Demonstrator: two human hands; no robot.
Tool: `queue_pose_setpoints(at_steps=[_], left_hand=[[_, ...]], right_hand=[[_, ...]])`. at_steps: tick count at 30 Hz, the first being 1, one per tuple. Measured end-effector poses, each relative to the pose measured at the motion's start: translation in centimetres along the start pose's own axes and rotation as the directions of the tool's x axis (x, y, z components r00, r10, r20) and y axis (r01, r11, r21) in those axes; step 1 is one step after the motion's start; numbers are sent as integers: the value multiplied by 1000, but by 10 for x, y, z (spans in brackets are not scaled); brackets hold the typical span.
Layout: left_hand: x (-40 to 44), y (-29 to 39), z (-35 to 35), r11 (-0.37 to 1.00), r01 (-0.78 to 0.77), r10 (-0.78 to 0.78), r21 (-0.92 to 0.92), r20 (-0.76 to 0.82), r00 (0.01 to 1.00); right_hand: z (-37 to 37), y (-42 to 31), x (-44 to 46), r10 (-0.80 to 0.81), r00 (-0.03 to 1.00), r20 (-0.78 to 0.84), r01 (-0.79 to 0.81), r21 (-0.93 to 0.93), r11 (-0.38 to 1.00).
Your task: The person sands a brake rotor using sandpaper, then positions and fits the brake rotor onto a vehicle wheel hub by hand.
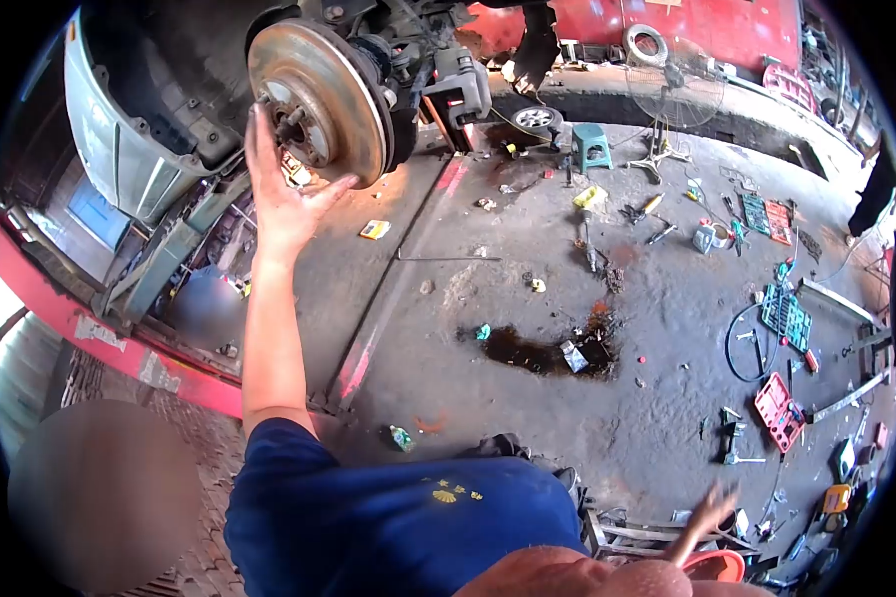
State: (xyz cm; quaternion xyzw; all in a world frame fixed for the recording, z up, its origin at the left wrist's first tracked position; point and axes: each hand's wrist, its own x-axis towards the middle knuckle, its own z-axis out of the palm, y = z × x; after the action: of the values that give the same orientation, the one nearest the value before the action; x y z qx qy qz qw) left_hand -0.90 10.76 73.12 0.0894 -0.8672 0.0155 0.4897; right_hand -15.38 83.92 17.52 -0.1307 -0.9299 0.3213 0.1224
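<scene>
A rusty brake disc (pixel 314 99) hangs at the upper left, its hub and studs showing in the middle. My left hand (pixel 291 204) reaches up to the disc's lower edge with fingers stretched and thumb spread. The fingers lie over the disc's near face; whether they press on it I cannot tell. Beside the disc sits a grey brake caliper (pixel 458 88). Low on the right, my right hand (pixel 710 509) is slightly blurred, its fingers apart and nothing visible in it. It is nearest to a metal frame (pixel 627 537) and a red-rimmed container (pixel 722 565).
A red lift beam (pixel 60 303) runs along the left, near a blurred person (pixel 105 497). Tool cases (pixel 786 316), an open red case (pixel 780 411), a green stool (pixel 591 146) and a fan (pixel 667 99) stand or lie about. An oil puddle (pixel 518 350) darkens the floor.
</scene>
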Motion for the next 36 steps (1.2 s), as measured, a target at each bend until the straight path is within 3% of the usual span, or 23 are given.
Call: queue_pose_setpoints(at_steps=[1, 2, 3, 4, 6, 7, 8, 9, 11, 13, 15, 17, 18, 20, 21, 24, 26, 28, 29, 32, 36], left_hand=[[7, 3, -2, 999, -20, 21, 49, -15, 1000], [14, 6, -4, 994, -38, 41, 99, -31, 999], [22, 8, -7, 996, -26, 27, 88, -10, 1000], [26, 9, -9, 997, -10, 10, 82, 10, 1000], [34, 12, -8, 987, -76, 76, 139, 4, 997], [34, 14, -11, 985, -59, 57, 160, 16, 998], [36, 15, -10, 982, -46, 41, 181, 29, 999], [37, 16, -8, 981, -50, 45, 185, 30, 999], [38, 18, -4, 965, -54, 67, 258, -41, 997], [40, 16, 1, 952, -61, 85, 300, -68, 994], [39, 16, 2, 937, -63, 101, 343, -94, 990], [42, 17, 0, 935, -61, 93, 348, -75, 993], [42, 18, -2, 932, -56, 89, 358, -77, 993], [44, 17, -6, 948, -52, 61, 314, -17, 998], [43, 19, -11, 954, 4, -11, 301, 23, 1000], [46, 17, -22, 980, -8, -18, 201, 130, 991], [49, 16, -32, 981, 2, -39, 195, 187, 982], [51, 17, -33, 992, 100, -115, 79, 216, 970], [50, 21, -29, 980, 66, -102, 189, 188, 977], [39, 6, -15, 977, 29, -49, 212, 88, 995], [45, 14, -15, 957, 55, -87, 284, 102, 991]], right_hand=[[36, -44, 14, -106, 992, 63, 98, 122, 988], [45, -134, 16, -263, 959, 108, 192, 438, 878], [66, -195, 23, -351, 912, 213, 177, 567, 804], [76, -258, 25, -536, 823, 185, 326, 619, 714], [84, -371, 26, -681, 680, 272, 322, 723, 611], [93, -415, 27, -802, 577, 155, 468, 742, 480], [79, -461, 27, -833, 508, 220, 436, 768, 469], [88, -495, 32, -887, 447, 116, 605, 691, 396], [81, -569, 42, -939, 341, 47, 540, 808, 237], [88, -637, 54, -953, 295, -73, 507, 857, 91], [87, -700, 62, -951, 288, -113, 468, 883, 37], [91, -756, 74, -932, 287, -220, 527, 849, -38], [106, -781, 84, -929, 239, -282, 599, 796, -88], [117, -821, 98, -929, 123, -350, 698, 696, -170], [116, -833, 98, -944, 93, -316, 735, 661, -149], [114, -850, 92, -970, 0, -245, 706, 686, -174], [132, -859, 88, -936, 16, -352, 625, 734, -266], [122, -853, 85, -934, 29, -357, 609, 747, -267], [123, -853, 84, -928, 31, -372, 567, 771, -290], [123, -849, 81, -927, 66, -368, 503, 815, -288], [132, -854, 79, -933, 103, -345, 399, 874, -279]])
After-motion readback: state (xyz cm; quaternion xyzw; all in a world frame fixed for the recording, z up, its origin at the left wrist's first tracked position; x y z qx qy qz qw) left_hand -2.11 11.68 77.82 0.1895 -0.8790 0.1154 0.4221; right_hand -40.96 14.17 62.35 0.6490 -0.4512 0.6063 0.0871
